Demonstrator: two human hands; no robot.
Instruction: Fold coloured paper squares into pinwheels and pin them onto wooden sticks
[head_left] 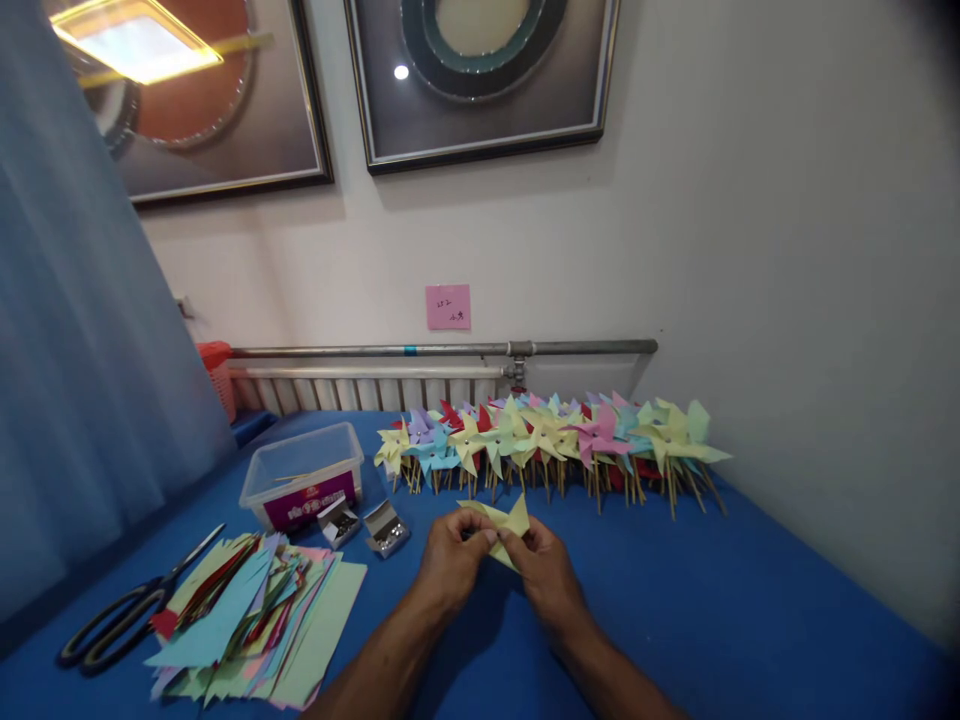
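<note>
Surface: counter (712,600) covered in blue cloth, set against a white wall.
Far edge: row of finished pinwheels (551,440).
Left side: paper stack (255,620), scissors (127,610), plastic tub (304,485), two pin boxes (367,525).
Hands: left hand (450,560) and right hand (547,575) closed on one yellow pinwheel (501,528), near the counter's middle.
Open room: bare cloth at the right.

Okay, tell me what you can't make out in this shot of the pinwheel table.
Head view only:
- Centre of the yellow pinwheel: covered by the fingers of the left hand and right hand.
- Writing on the pink note: too small.
- Contents of the two small boxes: too small.
- Pinwheel sticks: partly hidden behind the paper blades.
</note>
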